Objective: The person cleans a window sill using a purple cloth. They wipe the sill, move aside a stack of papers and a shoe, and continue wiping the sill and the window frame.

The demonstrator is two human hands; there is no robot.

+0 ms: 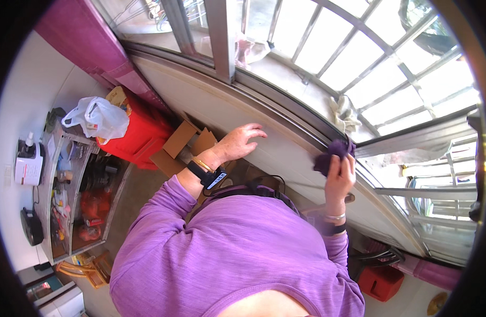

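My right hand point(340, 174) grips a bunched dark purple cloth point(333, 152), pressed against the sliding window's lower track near the edge of the frame. My left hand point(240, 142) hangs free in front of the tiled wall, its fingers apart and bent, holding nothing. Ahead of me runs the metal window track point(280, 105) along the sill. Beyond it, a pale crumpled rag point(345, 113) lies on the outer ledge beside the metal window bars point(348, 35). Part of the cloth is covered by my right fingers.
A red bin point(148, 134) topped by a white plastic bag point(97, 117) stands at left, beside an open cardboard box point(179, 142). Further left is a cluttered shelf unit point(78, 190). A pink curtain point(96, 51) hangs upper left; a red stool point(381, 282) sits lower right.
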